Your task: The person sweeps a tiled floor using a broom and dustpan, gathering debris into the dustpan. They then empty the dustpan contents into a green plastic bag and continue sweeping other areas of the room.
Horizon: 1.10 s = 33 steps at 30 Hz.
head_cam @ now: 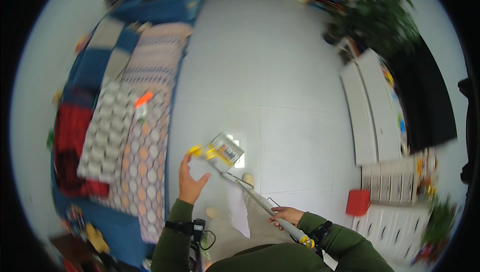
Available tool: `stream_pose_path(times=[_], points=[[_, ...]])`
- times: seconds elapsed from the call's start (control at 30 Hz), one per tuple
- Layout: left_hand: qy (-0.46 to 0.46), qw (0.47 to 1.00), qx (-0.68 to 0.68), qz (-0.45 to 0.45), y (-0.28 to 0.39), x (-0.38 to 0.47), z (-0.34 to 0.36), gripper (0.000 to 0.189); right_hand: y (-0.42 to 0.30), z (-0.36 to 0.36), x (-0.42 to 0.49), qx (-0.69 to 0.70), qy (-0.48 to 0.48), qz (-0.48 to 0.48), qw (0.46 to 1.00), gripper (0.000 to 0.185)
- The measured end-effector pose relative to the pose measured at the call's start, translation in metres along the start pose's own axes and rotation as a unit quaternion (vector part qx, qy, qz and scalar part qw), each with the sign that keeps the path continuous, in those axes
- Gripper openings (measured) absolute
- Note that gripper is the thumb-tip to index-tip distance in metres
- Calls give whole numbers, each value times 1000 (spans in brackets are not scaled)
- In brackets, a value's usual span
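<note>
My right hand [287,217] is closed around the grey grip of a long grey pole [258,199] with a yellow end cap. The pole slants up and left to a yellow fitting [210,152] beside a grey, box-like thing [227,150] with printing on it; blur hides its exact kind. My left hand [192,182] is raised near the yellow part, fingers and thumb spread, with its fingertips close to a round yellow piece [195,150]. Whether they touch it cannot be told. A white sheet-like thing [239,212] hangs below the pole, by my legs.
A blue sofa [123,230] with patterned covers and a red checked cloth [73,133] runs along the left. White cabinets [360,114], a red box [357,202], drawers [390,227] and potted plants [378,20] line the right. Pale tiled floor [258,65] lies between them.
</note>
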State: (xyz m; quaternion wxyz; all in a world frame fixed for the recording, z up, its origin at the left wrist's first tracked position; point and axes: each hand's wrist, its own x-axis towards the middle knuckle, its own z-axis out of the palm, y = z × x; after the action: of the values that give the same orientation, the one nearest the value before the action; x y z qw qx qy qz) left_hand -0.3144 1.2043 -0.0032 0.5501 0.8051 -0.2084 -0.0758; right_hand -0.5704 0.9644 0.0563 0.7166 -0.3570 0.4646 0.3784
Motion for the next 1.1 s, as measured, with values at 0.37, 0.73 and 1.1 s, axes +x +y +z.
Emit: stream_pose_path(times=[0.37,0.73,1.1], points=[[-99,975,-168,-104,68,137,114,23,93,-156,-73,349,87,-189,914,19],[-253,960,-116,27,219,271,236,24,149,-219,-54,766,14,-262,587,7],[-356,929,67,-77,279,426,398,38,137,-359,-17,890,142,-194,388,11]])
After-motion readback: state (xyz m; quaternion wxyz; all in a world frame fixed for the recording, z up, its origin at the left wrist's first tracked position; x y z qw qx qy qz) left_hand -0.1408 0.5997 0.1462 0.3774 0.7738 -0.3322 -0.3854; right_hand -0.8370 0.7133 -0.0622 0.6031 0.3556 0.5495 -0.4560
